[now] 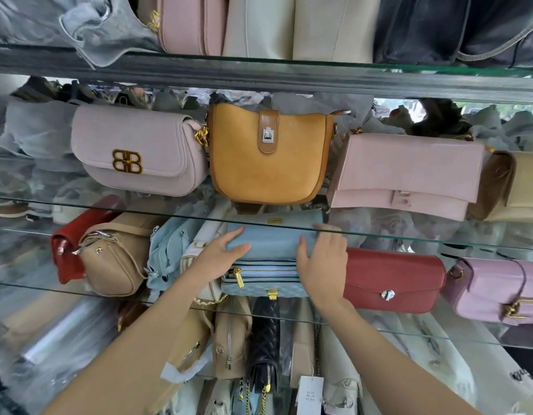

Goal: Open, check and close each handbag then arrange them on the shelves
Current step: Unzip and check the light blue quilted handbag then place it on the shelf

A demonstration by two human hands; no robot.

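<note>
Several bags are already ranged along the glass shelf (409, 235) and below it, a mustard bucket bag (268, 163) above it; under its edge, the pale blue quilted zip handbag (268, 265) is pressed between the left hand (220, 262) and right hand (322, 265), fingers flat, zip apparently closed, placement seemingly nearly finished.

White price tag (310, 392) low centre; crumpled grey wrapping paper (322, 104) at back; clear plastic wrap (64, 330) lower left.
</note>
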